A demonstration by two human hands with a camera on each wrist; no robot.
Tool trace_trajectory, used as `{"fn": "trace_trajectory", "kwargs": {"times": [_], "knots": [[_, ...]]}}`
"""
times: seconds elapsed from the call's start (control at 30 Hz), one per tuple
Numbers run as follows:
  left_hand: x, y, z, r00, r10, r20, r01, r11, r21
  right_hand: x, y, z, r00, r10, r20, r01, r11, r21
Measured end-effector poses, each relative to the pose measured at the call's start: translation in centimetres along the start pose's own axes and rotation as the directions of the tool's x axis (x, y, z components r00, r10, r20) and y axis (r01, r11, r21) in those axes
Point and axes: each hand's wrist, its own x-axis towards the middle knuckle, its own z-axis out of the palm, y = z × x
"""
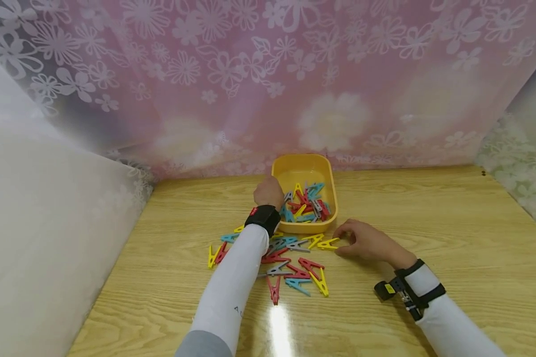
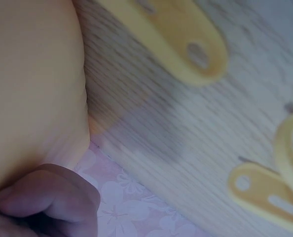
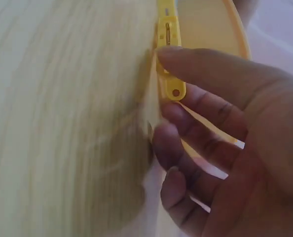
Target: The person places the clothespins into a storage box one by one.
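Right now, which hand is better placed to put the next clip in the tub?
Right, likely: the right hand pinches a yellow clip just outside the tub; the left hand is at the tub's left side.

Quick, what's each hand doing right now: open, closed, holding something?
Left hand: fingers look curled; whether it holds anything cannot be told.
Right hand: closed, pinching a yellow plastic V-shaped clothespin.

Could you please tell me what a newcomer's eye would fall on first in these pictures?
Probably the yellow tub near the pink curtain, holding multicoloured clips, with more clips scattered on the table before it. Next, the right hand, pinching a yellow clip near the tub's front right corner; the left hand is at its left side.
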Motion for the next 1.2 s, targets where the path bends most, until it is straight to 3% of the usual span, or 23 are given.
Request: {"fn": "trace_trajectory", "kwargs": {"times": [0.23, 0.5, 0.87, 1.03, 1.2], "knots": [[-0.1, 0.0, -0.1, 1.000, -0.014, 0.010, 0.014, 1.000, 0.007, -1.0, 0.6, -0.7, 1.000, 0.028, -0.002, -0.027, 0.990, 0.141], [0.0, -0.3, -0.2, 1.000, -0.013, 0.000, 0.013, 1.000, -0.011, -1.1, 0.1, -2.4, 0.988, 0.021, -0.155, 0.024, 0.958, 0.286], [0.0, -0.2, 0.2, 1.000, -0.010, -0.018, 0.010, 1.000, 0.001, 2.0, -2.3, -4.7, 0.915, 0.117, -0.385, -0.017, 0.968, 0.252], [0.2, -0.1, 0.1, 1.000, -0.013, -0.016, 0.013, 1.000, 0.015, 4.0, -3.7, -5.5, 0.883, 0.166, -0.439, -0.042, 0.959, 0.279], [0.4, -0.1, 0.3, 0.999, -0.022, -0.024, 0.023, 0.999, 0.023, 6.1, -4.6, -6.2, 0.862, 0.213, -0.460, -0.036, 0.931, 0.364]]}}
